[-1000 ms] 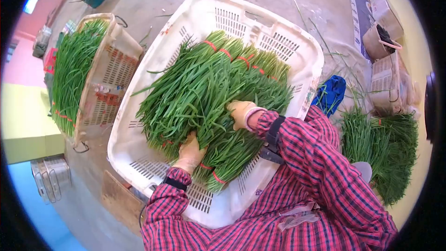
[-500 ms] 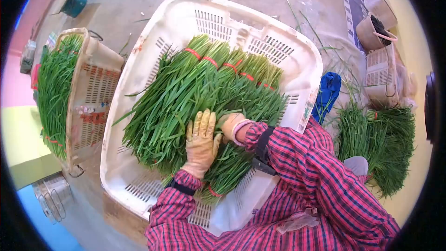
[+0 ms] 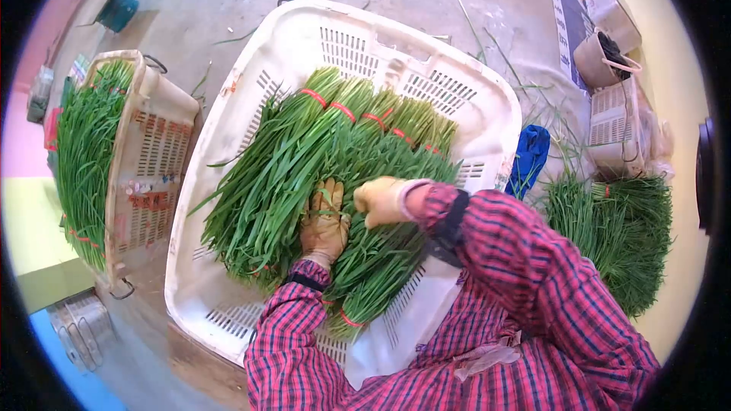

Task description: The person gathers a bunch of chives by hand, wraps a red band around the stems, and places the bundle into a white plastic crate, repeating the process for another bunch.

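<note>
A large white plastic basket (image 3: 199, 205) stands in front of me, with bundles of green garlic chives (image 3: 263, 171) lying in it. Red bands (image 3: 343, 112) tie their pale stem ends at the far side, and more banded ends show near me. My left hand (image 3: 326, 224), in a stained pale glove, presses its outstretched fingers down among the leaves; leaves partly cover them. Just right of it, my right hand (image 3: 381, 202), also gloved, is curled into a loose fist over the leaves. Nothing shows sticking out of that fist.
Another crate (image 3: 156, 160) packed with banded chives stands on the left. More chives (image 3: 620, 236) are piled at the right, near a blue cloth (image 3: 531, 158). A bucket (image 3: 601, 59) and a white crate (image 3: 615, 118) stand beyond them. Loose leaves lie on the floor.
My right hand has lifted slightly off the leaves, its wrist moving right. My left hand has pushed deeper between the leaves, which now cover part of its fingers. The view has shifted slightly.
</note>
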`<act>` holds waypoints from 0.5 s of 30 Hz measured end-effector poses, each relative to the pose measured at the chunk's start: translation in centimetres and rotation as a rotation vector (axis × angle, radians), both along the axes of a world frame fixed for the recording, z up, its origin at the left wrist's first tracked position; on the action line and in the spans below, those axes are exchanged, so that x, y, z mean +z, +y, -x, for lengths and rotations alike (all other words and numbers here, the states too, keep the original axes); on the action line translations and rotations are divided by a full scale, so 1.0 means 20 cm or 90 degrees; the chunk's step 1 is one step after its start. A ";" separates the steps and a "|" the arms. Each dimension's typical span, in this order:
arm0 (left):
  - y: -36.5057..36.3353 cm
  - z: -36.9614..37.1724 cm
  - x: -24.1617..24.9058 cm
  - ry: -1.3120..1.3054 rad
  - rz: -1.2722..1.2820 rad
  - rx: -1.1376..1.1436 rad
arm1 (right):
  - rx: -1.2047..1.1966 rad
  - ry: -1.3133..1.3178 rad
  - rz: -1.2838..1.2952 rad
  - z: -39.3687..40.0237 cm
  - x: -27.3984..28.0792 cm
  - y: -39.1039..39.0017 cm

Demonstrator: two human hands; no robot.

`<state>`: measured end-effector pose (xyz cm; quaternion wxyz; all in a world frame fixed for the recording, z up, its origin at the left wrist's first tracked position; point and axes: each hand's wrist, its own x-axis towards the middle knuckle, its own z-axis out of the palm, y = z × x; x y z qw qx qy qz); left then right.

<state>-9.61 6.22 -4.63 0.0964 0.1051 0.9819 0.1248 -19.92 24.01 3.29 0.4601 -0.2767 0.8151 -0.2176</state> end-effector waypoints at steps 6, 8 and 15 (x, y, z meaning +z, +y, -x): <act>0.00 0.01 0.03 -0.023 0.003 0.002 | -0.272 0.196 0.057 0.08 0.08 0.12; 0.01 0.01 0.03 -0.021 0.034 -0.008 | -0.258 0.210 0.056 0.06 0.04 0.06; 0.00 0.00 0.01 -0.039 -0.002 0.006 | -0.338 0.282 0.121 0.01 -0.16 -0.10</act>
